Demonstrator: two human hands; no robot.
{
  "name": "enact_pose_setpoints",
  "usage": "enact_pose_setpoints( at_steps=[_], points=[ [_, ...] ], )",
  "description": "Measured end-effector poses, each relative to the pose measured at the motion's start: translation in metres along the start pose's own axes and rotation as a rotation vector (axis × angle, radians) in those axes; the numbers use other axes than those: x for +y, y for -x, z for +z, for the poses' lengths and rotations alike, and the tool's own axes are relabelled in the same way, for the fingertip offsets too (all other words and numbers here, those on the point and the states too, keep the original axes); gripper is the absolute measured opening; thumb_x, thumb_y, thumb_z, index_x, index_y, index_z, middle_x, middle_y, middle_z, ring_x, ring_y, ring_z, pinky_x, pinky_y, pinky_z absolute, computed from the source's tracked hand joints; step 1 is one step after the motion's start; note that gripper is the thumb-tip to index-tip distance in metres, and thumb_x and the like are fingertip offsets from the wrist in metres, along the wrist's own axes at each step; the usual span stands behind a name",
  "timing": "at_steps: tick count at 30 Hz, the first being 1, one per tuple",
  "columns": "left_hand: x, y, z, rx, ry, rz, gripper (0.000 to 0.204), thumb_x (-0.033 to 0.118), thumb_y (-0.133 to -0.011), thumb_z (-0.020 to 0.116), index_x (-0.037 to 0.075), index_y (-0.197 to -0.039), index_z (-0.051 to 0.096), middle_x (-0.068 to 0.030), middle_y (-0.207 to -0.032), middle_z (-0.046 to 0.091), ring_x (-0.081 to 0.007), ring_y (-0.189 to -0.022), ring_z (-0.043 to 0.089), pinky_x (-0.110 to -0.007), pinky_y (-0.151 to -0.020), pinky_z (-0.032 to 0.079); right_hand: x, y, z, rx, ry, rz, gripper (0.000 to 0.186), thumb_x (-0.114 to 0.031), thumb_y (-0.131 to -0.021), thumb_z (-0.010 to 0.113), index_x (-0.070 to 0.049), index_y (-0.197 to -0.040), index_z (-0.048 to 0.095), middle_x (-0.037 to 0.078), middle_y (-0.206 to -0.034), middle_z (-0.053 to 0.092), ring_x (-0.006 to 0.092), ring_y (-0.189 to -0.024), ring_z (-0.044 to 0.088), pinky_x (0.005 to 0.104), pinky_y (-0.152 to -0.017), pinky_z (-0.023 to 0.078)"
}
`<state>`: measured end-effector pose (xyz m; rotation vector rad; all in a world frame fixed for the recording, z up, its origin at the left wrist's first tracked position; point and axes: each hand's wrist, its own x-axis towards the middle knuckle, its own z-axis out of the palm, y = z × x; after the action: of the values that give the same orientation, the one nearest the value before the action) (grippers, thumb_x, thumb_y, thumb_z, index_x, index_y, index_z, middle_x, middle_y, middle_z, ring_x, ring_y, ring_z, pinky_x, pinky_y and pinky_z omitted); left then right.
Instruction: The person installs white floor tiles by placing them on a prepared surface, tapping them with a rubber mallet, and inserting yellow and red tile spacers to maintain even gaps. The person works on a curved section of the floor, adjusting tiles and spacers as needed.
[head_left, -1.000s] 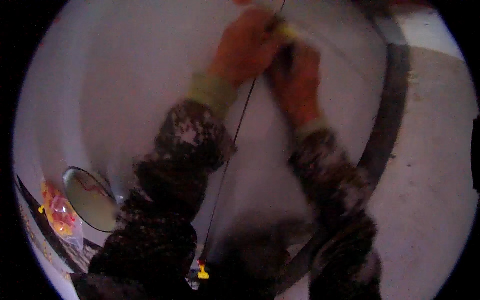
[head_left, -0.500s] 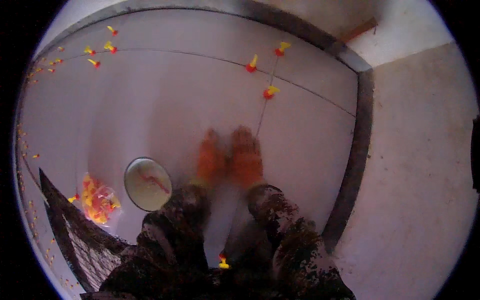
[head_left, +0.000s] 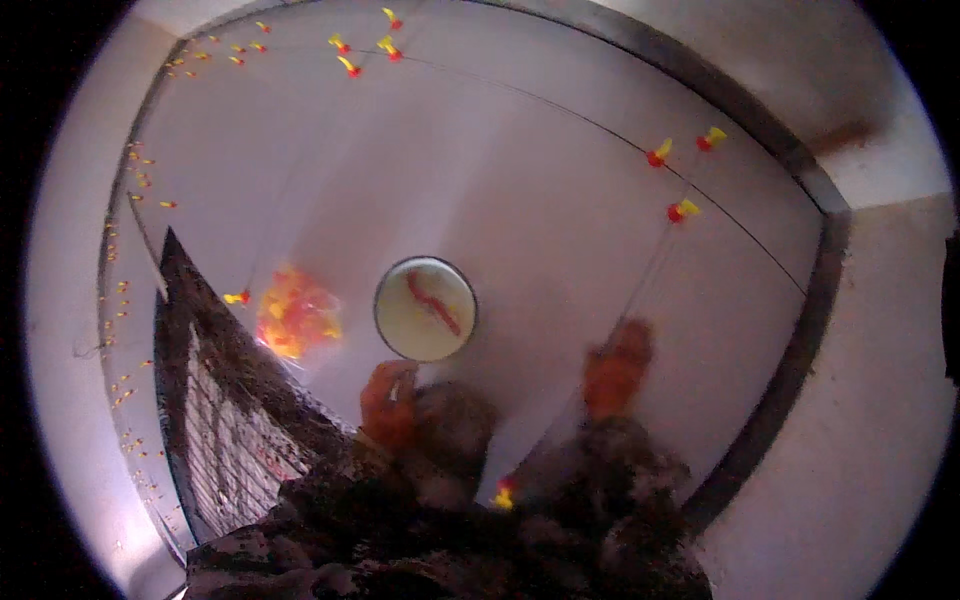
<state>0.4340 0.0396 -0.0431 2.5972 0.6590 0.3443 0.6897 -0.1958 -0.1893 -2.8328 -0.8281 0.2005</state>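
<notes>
My left hand is beside the near rim of a round, dark-rimmed bowl. Its fingers are bent and apart, with a pale gap between them; blur hides whether they touch the rim. Pale stuff fills the bowl, and a reddish strip lies across it. Farther right, my right hand is stretched out low over the pale tiles, close to a joint, holding nothing visible. Red and yellow tile levelling clips stand along the joints. Another clip is between my forearms, close to my body.
A clear plastic bag of red and yellow clips lies left of the bowl. Nearer me on the left is a dark-edged panel with a grid pattern. Many more clips dot the far left floor. A dark border runs along the right wall.
The view has swung left, shifting everything rightward in it. My hands were side by side, flat over the tiles; they have parted, the left to the bowl, the right drawn closer to me.
</notes>
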Motion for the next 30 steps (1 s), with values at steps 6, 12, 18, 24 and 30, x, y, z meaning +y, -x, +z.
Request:
enact_pose_setpoints(
  at_steps=[6,12,18,24,30],
  points=[
    [-0.061,0.05,0.046,-0.048,0.45,-0.798,0.034,0.019,-0.096,0.062,0.001,-0.125,0.061,-0.0231,-0.125,0.062,-0.0369,-0.109,0.063,-0.043,-0.094,0.051,-0.06,0.001,0.003,-0.05,-0.043,-0.145,0.084,-0.049,-0.094,0.06,-0.001,-0.156,0.03,0.019,-0.165,0.023,0.0378,-0.152,0.022,0.0545,-0.123,0.018],
    [-0.135,0.064,0.096,0.009,-0.151,-0.268,0.061,0.032,-0.098,0.057,0.002,-0.148,0.041,-0.0229,-0.151,0.042,-0.0394,-0.142,0.038,-0.05,-0.116,0.032,-0.064,-0.003,-0.005,-0.036,-0.057,-0.144,0.082,-0.05,-0.097,0.055,-0.002,-0.157,0.026,0.019,-0.166,0.02,0.0362,-0.153,0.018,0.054,-0.123,0.016],
    [-0.161,0.084,0.125,0.083,-0.412,-0.006,0.086,0.044,-0.092,0.061,-0.001,-0.156,0.026,-0.0245,-0.163,0.023,-0.0429,-0.15,0.023,-0.056,-0.121,0.022,-0.07,-0.003,-0.01,0.021,-0.074,-0.167,0.08,-0.05,-0.099,0.054,-0.002,-0.157,0.027,0.018,-0.165,0.021,0.0348,-0.154,0.018,0.0527,-0.124,0.015],
    [-0.129,0.063,0.101,-0.096,-0.25,-0.142,0.087,0.037,-0.086,0.066,-0.005,-0.153,0.03,-0.0241,-0.161,0.027,-0.0412,-0.151,0.02,-0.054,-0.124,0.013,-0.044,-0.012,-0.008,0.012,0.016,-0.217,0.076,-0.046,-0.099,0.055,-0.004,-0.157,0.029,0.016,-0.165,0.023,0.0335,-0.154,0.018,0.0512,-0.124,0.016],
    [-0.105,0.066,0.077,-0.529,-0.234,0.407,0.079,0.038,-0.089,0.065,-0.002,-0.152,0.036,-0.0238,-0.158,0.033,-0.0398,-0.149,0.026,-0.052,-0.124,0.016,0.011,0.075,-0.007,0.066,0.142,-0.132,0.068,-0.036,-0.097,0.059,-0.004,-0.152,0.036,0.016,-0.162,0.03,0.0342,-0.152,0.023,0.0511,-0.122,0.021]
  ],
)
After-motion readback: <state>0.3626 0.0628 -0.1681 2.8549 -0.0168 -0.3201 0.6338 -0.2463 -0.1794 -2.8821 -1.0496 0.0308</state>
